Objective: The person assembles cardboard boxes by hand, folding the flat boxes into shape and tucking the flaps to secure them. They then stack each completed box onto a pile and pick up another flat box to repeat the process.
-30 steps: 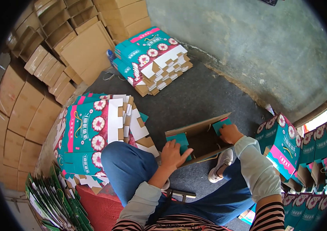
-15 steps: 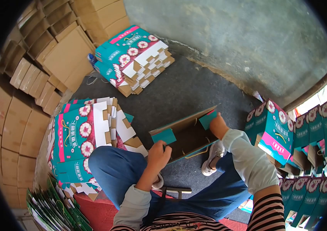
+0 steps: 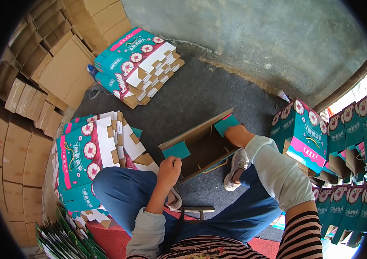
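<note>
An open carton (image 3: 200,151) with a brown inside lies tilted between my hands, with a teal flap showing at each end. My left hand (image 3: 169,172) is closed at its near left corner, fingers pressed together on the edge. At the right end my right hand (image 3: 238,135) is closed on the carton beside the teal flap, its fingertips partly hidden. Small cord loops show along the inside walls. A stack of flat printed cartons (image 3: 79,155) lies to the left of my left hand.
Another flat carton stack (image 3: 136,60) sits by the wall. Brown boxes (image 3: 19,151) are piled at the left. A folded teal carton (image 3: 306,138) and rows of cartons (image 3: 347,207) stand at the right. Green folded sheets (image 3: 66,235) lie at lower left.
The carton in my hands has shifted slightly left and tilted, its inside showing more. My right hand has moved inward over the right flap's edge. The whole view has shifted a little.
</note>
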Demonstrator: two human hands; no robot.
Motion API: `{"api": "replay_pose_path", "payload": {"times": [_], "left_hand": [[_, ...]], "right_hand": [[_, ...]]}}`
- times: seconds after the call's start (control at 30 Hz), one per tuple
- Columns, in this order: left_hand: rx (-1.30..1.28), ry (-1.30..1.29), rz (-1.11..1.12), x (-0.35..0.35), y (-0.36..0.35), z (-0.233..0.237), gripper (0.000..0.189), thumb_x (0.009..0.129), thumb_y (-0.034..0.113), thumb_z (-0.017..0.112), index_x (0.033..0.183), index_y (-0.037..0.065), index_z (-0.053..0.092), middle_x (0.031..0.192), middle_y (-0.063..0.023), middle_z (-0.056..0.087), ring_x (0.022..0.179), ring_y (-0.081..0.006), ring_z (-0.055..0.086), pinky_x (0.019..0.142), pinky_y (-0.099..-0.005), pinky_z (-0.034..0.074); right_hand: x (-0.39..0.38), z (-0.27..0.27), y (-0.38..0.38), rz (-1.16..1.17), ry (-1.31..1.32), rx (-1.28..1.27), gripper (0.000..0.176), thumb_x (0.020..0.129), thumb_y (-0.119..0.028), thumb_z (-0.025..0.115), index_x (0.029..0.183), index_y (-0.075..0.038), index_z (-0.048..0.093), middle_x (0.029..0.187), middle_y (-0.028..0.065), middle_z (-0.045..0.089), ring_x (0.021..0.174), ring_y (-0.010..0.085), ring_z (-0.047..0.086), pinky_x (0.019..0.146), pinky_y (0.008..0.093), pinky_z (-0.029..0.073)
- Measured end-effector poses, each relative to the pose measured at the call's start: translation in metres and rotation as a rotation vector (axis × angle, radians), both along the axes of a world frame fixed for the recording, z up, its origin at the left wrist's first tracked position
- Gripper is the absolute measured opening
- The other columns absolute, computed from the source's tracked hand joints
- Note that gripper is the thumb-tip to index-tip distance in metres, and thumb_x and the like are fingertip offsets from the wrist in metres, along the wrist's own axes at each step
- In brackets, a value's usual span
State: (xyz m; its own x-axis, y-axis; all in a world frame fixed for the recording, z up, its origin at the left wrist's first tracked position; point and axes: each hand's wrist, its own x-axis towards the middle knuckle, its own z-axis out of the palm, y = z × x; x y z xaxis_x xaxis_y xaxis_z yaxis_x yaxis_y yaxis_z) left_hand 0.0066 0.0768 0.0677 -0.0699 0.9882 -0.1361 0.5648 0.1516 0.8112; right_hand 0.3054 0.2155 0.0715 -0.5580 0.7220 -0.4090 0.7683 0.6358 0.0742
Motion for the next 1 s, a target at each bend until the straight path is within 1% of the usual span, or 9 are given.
{"api": "replay_pose_path", "payload": {"times": [0.03, 0.13, 0.23, 0.43, 0.53, 0.63, 0.73, 0.93, 1.0], "left_hand": [[-0.003, 0.004, -0.001, -0.002, 0.000, 0.000, 0.037, 0.089, 0.028, 0.047, 0.089, -0.006, 0.061, 0.086, -0.0259, 0.063, 0.084, -0.0406, 0.061, 0.075, -0.0440, 0.046], [-0.037, -0.016, 0.013, -0.002, -0.001, 0.003, 0.036, 0.088, 0.026, 0.046, 0.088, -0.006, 0.062, 0.085, -0.0261, 0.063, 0.082, -0.0403, 0.061, 0.074, -0.0440, 0.047], [-0.004, -0.043, 0.017, -0.003, -0.001, -0.002, 0.036, 0.086, 0.025, 0.045, 0.087, -0.007, 0.062, 0.082, -0.0261, 0.063, 0.080, -0.0402, 0.061, 0.072, -0.0439, 0.047], [0.011, -0.049, -0.002, -0.004, -0.002, 0.001, 0.036, 0.085, 0.024, 0.045, 0.084, -0.007, 0.062, 0.080, -0.0263, 0.062, 0.078, -0.0402, 0.061, 0.071, -0.0431, 0.047], [0.029, -0.059, 0.004, -0.004, -0.002, 0.000, 0.036, 0.085, 0.024, 0.045, 0.084, -0.008, 0.062, 0.079, -0.0264, 0.062, 0.078, -0.0405, 0.060, 0.072, -0.0433, 0.047], [0.015, -0.038, -0.003, -0.003, -0.001, -0.001, 0.036, 0.086, 0.024, 0.045, 0.085, -0.008, 0.061, 0.079, -0.0261, 0.062, 0.078, -0.0409, 0.060, 0.073, -0.0440, 0.047], [0.044, -0.010, -0.003, -0.002, -0.002, -0.001, 0.037, 0.086, 0.025, 0.045, 0.086, -0.009, 0.061, 0.082, -0.0260, 0.062, 0.078, -0.0414, 0.059, 0.074, -0.0441, 0.047], [0.015, -0.090, 0.105, -0.001, -0.011, 0.008, 0.034, 0.089, 0.025, 0.044, 0.085, -0.004, 0.060, 0.086, -0.0226, 0.062, 0.084, -0.0392, 0.059, 0.077, -0.0421, 0.046], [-0.081, -0.084, 0.167, -0.009, -0.017, 0.008, 0.031, 0.089, 0.024, 0.045, 0.087, -0.003, 0.060, 0.085, -0.0208, 0.061, 0.083, -0.0375, 0.059, 0.076, -0.0419, 0.046]], "right_hand": [[0.008, -0.013, 0.004, -0.046, 0.115, -0.009, 0.025, 0.088, -0.021, 0.052, 0.103, -0.007, 0.067, 0.093, 0.0161, 0.068, 0.088, 0.0322, 0.066, 0.076, 0.0421, 0.051], [0.009, 0.006, 0.011, -0.396, 0.271, -0.071, 0.034, 0.096, -0.027, 0.041, 0.105, -0.002, 0.062, 0.100, 0.0222, 0.065, 0.093, 0.0346, 0.064, 0.083, 0.0444, 0.049], [0.016, 0.002, 0.028, -0.805, 0.607, -0.148, 0.048, 0.100, -0.036, 0.028, 0.114, 0.000, 0.056, 0.104, 0.0260, 0.063, 0.088, 0.0352, 0.066, 0.084, 0.0452, 0.048], [0.010, 0.011, 0.040, -1.081, 0.723, -0.284, 0.074, 0.092, -0.061, 0.033, 0.130, 0.002, 0.045, 0.118, 0.0270, 0.057, 0.072, 0.0331, 0.068, 0.089, 0.0399, 0.045], [0.018, 0.004, 0.048, -1.089, 0.871, -0.390, 0.084, 0.087, -0.069, 0.035, 0.137, -0.002, 0.039, 0.129, 0.0260, 0.049, 0.088, 0.0327, 0.067, 0.093, 0.0409, 0.042], [0.017, 0.019, 0.037, -1.240, 1.215, -0.457, 0.087, 0.086, -0.072, 0.036, 0.141, -0.004, 0.032, 0.130, 0.0233, 0.048, 0.115, 0.0319, 0.054, 0.094, 0.0451, 0.041], [0.003, 0.049, 0.027, -1.239, 1.211, -0.469, 0.084, 0.087, -0.064, 0.044, 0.146, -0.007, 0.026, 0.140, 0.0228, 0.040, 0.123, 0.0369, 0.045, 0.098, 0.0504, 0.036], [0.023, 0.023, 0.040, -1.063, 1.092, -0.537, 0.091, 0.080, -0.047, 0.069, 0.147, -0.008, 0.022, 0.141, 0.0188, 0.039, 0.121, 0.0352, 0.047, 0.101, 0.0455, 0.037], [0.030, 0.018, 0.040, -0.842, 0.856, -0.423, 0.085, 0.076, -0.043, 0.073, 0.142, -0.005, 0.034, 0.139, 0.0198, 0.041, 0.121, 0.0372, 0.047, 0.100, 0.0433, 0.039]]}}
